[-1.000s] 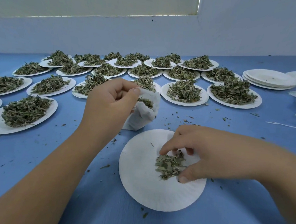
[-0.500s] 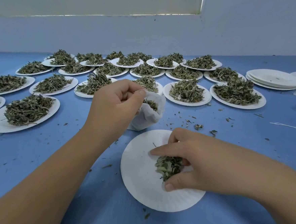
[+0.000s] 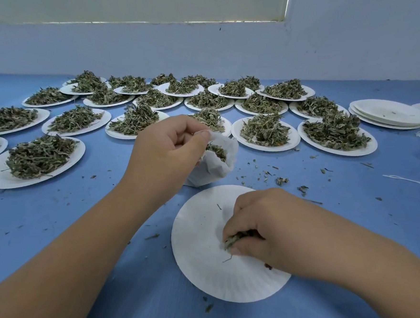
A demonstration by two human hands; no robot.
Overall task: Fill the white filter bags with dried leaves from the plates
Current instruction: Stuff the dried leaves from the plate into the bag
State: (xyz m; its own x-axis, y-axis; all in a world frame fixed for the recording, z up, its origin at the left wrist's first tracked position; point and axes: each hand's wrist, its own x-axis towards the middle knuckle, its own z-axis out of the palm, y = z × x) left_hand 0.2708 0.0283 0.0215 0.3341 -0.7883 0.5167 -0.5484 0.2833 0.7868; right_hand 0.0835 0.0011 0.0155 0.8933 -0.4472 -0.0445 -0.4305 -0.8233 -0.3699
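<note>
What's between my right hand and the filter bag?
Head view: from the right hand gripping dried leaves, the near paper plate's almost bare far part, then a thin strip of blue table before the filter bag in the left hand.

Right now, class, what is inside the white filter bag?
Dried leaves show at the open mouth of the filter bag. Its wall and the left hand hide how deep they go.

A blue table (image 3: 50,222) meets a pale wall (image 3: 211,49); white string (image 3: 411,180) lies at right.
</note>
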